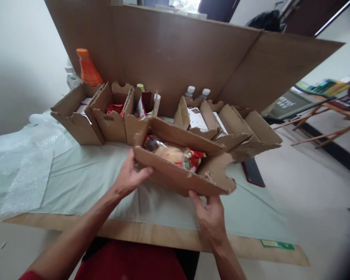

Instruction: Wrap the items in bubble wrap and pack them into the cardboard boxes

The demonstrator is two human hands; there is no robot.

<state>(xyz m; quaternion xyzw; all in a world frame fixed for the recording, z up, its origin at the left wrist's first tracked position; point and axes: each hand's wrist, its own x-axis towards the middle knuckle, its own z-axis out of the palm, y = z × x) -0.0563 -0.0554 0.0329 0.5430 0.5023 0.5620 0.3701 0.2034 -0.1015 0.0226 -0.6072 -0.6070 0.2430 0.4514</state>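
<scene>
A long open cardboard box [169, 167] is held between my two hands, tilted sideways above the table. Inside it lies a snack packet [175, 153] with a clear window, pale contents and red ends. My left hand [131, 173] grips the box's left end, its thumb against the near wall and the other fingers partly hidden behind. Under the right part of the box, my right hand [208, 214] supports the bottom edge, fingers partly out of sight. Behind it stands a row of similar cardboard boxes [111, 124], some with red packets [115, 109] or white cards [196, 118] inside.
A tall cardboard panel [169, 50] stands behind the row. An orange bottle [89, 68] and two white-capped bottles [204, 93] rise behind the boxes. Bubble wrap [32, 163] lies at the left on the pale green cloth [87, 175]. A dark flat object [253, 173] lies at the right.
</scene>
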